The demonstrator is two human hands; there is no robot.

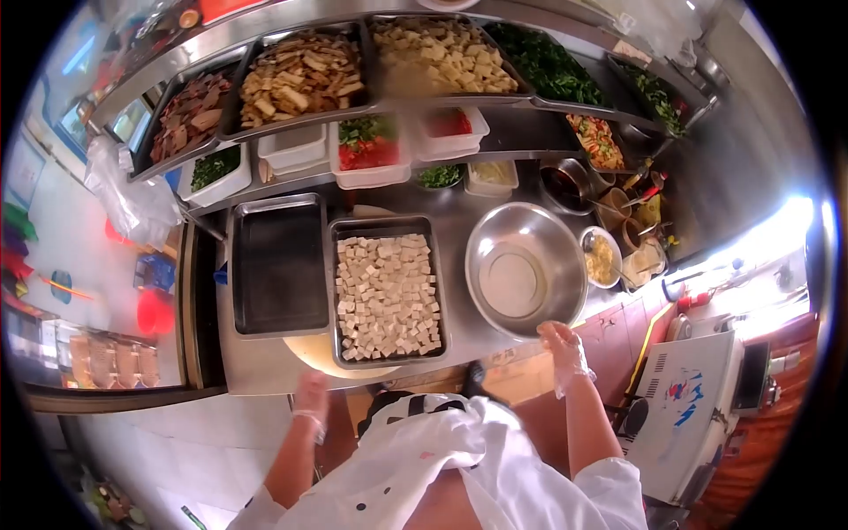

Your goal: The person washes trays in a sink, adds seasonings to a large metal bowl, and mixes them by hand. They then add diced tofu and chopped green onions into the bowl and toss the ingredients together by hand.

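"One left hand (311, 396), gloved, blurred, just off the steel counter (252, 375), nr. the cube tray (382, 227). No item seen in it; fingers open or closed, can't tell."

"And the R?"

"Right hand (564, 352), also gloved, fingers bent at the near rim of the metal bowl (521, 225), apparently touching. Firm grip or light rest, can't tell."

"White cubes (387, 296), whereabouts?"

"In the cube tray, approx. mid-counter, between black tray (281, 274) on L and metal bowl on R. Round board (309, 352) partly underneath."

"Done so far?"

"Cutting, judging by the small, fairly even pieces, spread over most of the cube tray."

"Left to do?"

"Hard to say from pics. No cubes seen in metal bowl or black tray."

"Background?"

"Pale chunks (446, 53) and leafy greens (541, 62) in pans up top, apparently cut too."
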